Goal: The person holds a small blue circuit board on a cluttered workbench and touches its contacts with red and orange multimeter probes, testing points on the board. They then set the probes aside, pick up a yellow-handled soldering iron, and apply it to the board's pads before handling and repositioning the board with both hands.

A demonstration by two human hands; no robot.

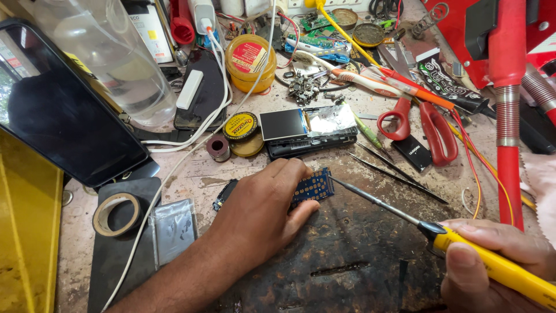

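1. Pressing down on a small blue circuit board [313,186], the left hand [263,211] lies flat over most of it, fingers together on top and thumb at its near edge; only the right end of the board with its rows of gold pads shows, the rest is hidden under the palm
2. A dark part [225,194] pokes out from under the left side of that hand; I cannot tell what it is
3. The right hand [492,264] has its grip clamped around the yellow handle of a soldering iron [405,215]; the handle runs out of view at the lower right corner, and the hand is cut off by the bottom edge
4. The iron's thin metal tip sits at the right edge of the blue board, touching it or just short of it; too fine to say which
5. The board rests on a dark, scorched patch of the desk [347,255], near the front and middle
6. Just behind the board lies an opened phone [307,132] with a small screen folded up beside crumpled foil
7. Red-handled scissors [420,127] lie to the right, thin tweezers [394,171] between them and the board
8. A roll of tape [116,213] sits at the left, and a yellow tub [250,62] stands further back among clutter too small to make out
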